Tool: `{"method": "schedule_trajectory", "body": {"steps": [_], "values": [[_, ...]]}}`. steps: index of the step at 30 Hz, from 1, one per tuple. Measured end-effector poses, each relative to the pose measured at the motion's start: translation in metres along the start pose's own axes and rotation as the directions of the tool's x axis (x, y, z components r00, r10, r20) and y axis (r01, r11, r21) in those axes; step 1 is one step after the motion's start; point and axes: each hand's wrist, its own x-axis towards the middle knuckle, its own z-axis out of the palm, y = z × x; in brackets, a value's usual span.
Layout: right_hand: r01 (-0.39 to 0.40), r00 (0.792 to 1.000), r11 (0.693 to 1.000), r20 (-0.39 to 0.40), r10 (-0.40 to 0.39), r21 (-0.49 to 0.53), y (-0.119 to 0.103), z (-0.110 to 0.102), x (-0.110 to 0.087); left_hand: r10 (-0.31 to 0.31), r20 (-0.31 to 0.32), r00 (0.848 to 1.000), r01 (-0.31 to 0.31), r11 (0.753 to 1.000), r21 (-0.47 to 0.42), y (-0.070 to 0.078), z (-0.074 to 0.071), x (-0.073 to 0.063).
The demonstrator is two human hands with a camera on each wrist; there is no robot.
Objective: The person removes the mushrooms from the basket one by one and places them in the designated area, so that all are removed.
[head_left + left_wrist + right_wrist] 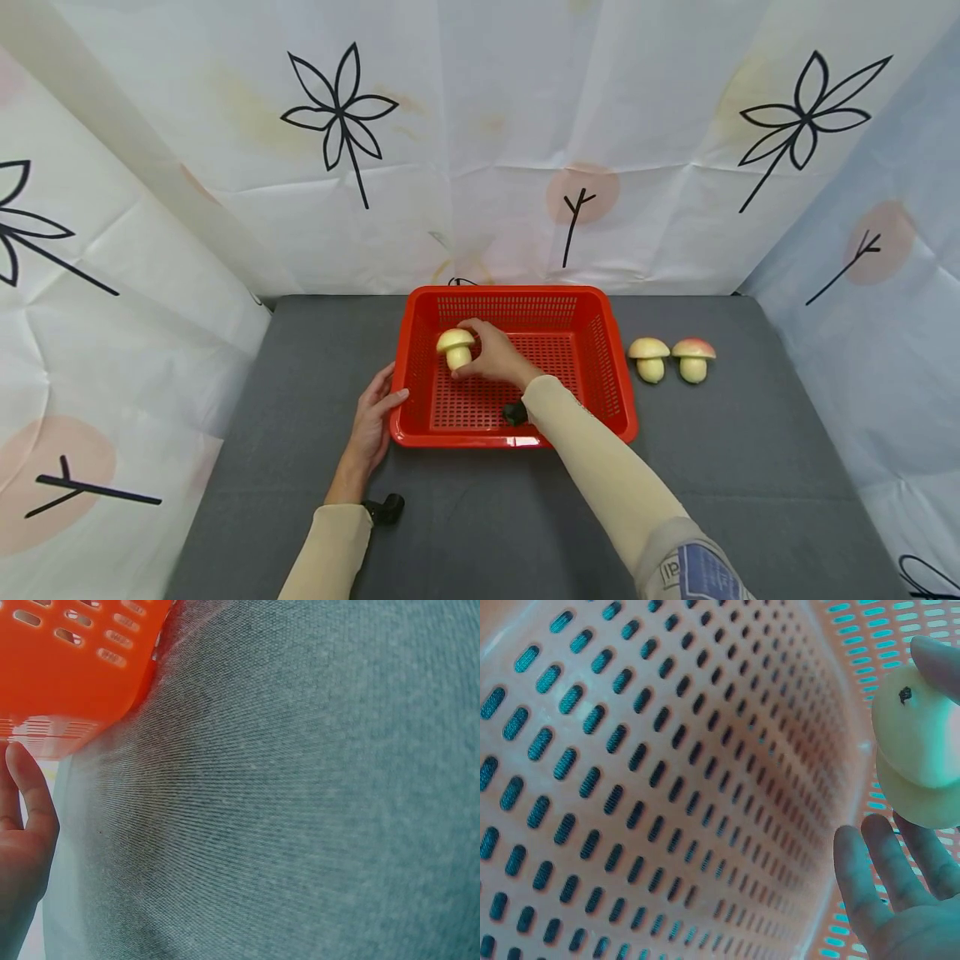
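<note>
My right hand point(497, 357) grips a pale yellow toy mushroom point(454, 340) inside a red plastic basket point(626, 392), toward its left side. The mushroom is upright, cap on top, with my thumb and fingers around its right side. In the right wrist view, the mushroom point(915, 742) shows a small dark mark, and part of it is cut off by the frame edge. At the basket's left rim is my left hand point(367, 427), its thumb lying over the rim and its other fingers along the outside wall.
Right of the basket, a yellow toy mushroom point(649, 359) and a red-and-yellow toy mushroom point(693, 359) lie side by side on the grey cloth tabletop point(750, 450). White patterned curtains point(480, 125) enclose the back and sides. The basket's walls and floor are slotted.
</note>
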Motion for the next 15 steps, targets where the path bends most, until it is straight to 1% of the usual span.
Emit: {"method": "schedule_trajectory", "body": {"steps": [3,10,15], "values": [[0.018,1.000,1.000,-0.009,-0.018,0.011,-0.003,-0.004,-0.004,0.005,-0.001,1.000,-0.005,1.000,0.003,0.000,0.000,0.000],[0.048,0.999,0.994,-0.016,-0.047,0.096,-0.011,-0.015,-0.015,-0.002,-0.004,1.000,0.002,1.000,-0.005,0.001,0.001,-0.001],[0.060,0.998,0.988,-0.019,-0.058,0.144,-0.013,-0.024,-0.025,-0.001,0.002,1.000,0.001,1.000,-0.007,0.001,0.001,-0.001]]}}
